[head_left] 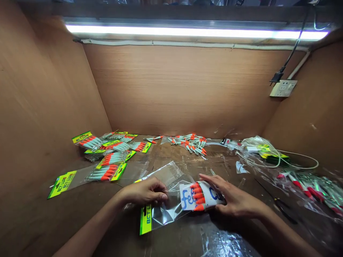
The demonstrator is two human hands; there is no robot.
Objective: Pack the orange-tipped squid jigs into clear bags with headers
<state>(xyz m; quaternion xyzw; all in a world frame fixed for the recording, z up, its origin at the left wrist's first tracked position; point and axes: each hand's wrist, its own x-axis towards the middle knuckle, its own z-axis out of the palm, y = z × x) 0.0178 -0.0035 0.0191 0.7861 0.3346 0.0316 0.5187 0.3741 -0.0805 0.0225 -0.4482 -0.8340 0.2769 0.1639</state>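
My left hand (150, 191) is closed, its thumb and fingers pinching a clear plastic bag (171, 210). That bag carries a yellow-green header card (145, 220) marked BCT at its left end. My right hand (237, 198) curves around a white card (213, 192) with blue handwriting. A row of orange-tipped fishing lures (198, 197) lies in the card, orange ends toward my left hand. The card's left edge meets the bag's right end; whether it is inside the bag I cannot tell. Behind my left hand lies another clear bag (163, 173).
Packed lures (103, 173) with yellow-green headers are heaped at the left. Loose orange and white lures (194, 144) lie by the back wall. At the right are a white cord (300, 157), pliers (284, 210) and red-and-silver lures in plastic (311, 187). A plug (277, 76) hangs above.
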